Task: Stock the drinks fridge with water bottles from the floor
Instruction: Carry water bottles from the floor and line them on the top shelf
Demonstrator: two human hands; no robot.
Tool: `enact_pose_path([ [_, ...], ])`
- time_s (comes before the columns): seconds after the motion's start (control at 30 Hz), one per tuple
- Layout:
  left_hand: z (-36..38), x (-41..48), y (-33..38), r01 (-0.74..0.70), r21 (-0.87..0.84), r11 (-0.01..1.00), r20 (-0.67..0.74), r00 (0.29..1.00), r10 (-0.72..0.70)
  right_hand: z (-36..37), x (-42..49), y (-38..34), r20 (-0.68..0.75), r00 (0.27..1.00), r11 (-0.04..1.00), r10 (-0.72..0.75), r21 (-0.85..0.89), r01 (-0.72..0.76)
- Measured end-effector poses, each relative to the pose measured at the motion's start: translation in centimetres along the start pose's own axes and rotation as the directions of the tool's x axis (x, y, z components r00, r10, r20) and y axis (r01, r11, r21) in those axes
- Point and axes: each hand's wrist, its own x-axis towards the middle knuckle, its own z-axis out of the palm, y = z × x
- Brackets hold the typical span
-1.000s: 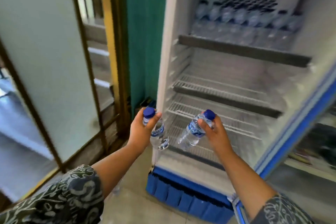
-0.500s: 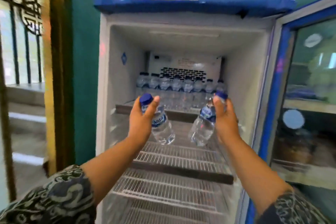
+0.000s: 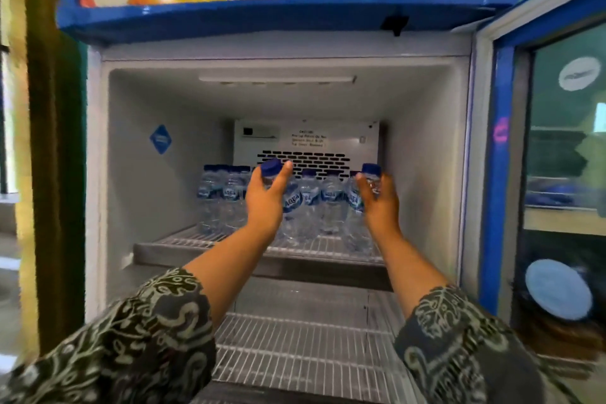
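The drinks fridge [image 3: 124, 174] stands open in front of me. My left hand [image 3: 265, 200] grips a clear water bottle [image 3: 293, 207] with a blue cap just below its neck, over the top wire shelf [image 3: 183, 241]. My right hand [image 3: 380, 198] grips a second bottle [image 3: 371, 170] the same way, near the fridge's right wall. Both held bottles hang just in front of a row of several standing bottles [image 3: 223, 197] at the back of that shelf.
The fridge door [image 3: 505, 174] stands open at the right, with a glass panel. A lower wire shelf [image 3: 295, 348] lies beneath my forearms. A vent panel [image 3: 308, 161] covers the back wall. A dark wooden frame [image 3: 49, 174] borders the fridge at the left.
Both hands have risen from the fridge's lower shelves and reached forward with their bottles into the top compartment, close to the standing row. My view has tilted up.
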Motion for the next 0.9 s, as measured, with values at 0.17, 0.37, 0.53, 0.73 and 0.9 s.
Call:
enact_pose_path([
  [0.17, 2.1, 1.3, -2.0, 0.057, 0.136, 0.989, 0.078, 0.995, -0.068, 0.0, 0.0, 1.7, -0.034, 0.999, 0.995, 0.028, -0.094, -0.031],
  [0.37, 3.8, 3.8, -3.8, 0.078, 0.249, 0.965, 0.152, 0.981, -0.119, -0.1, 0.4, 2.1, -0.033, 0.997, 0.987, 0.071, -0.141, -0.075],
  [0.53, 4.5, 5.2, -5.5, 0.033, 0.348, 0.937, 0.23, 0.966, -0.12, -0.5, 0.7, 2.6, 0.042, 0.994, 0.972, 0.103, -0.218, -0.092],
  [0.73, 3.4, 4.9, -6.5, -0.035, 0.294, 0.955, 0.314, 0.948, -0.062, -0.8, 0.8, 3.4, -0.017, 0.994, 0.882, 0.107, -0.459, -0.102],
  [0.9, 3.2, 5.1, -7.4, -0.075, 0.252, 0.965, 0.31, 0.951, -0.007, -0.5, 2.3, 3.1, 0.029, 0.984, 0.896, 0.175, -0.418, -0.148],
])
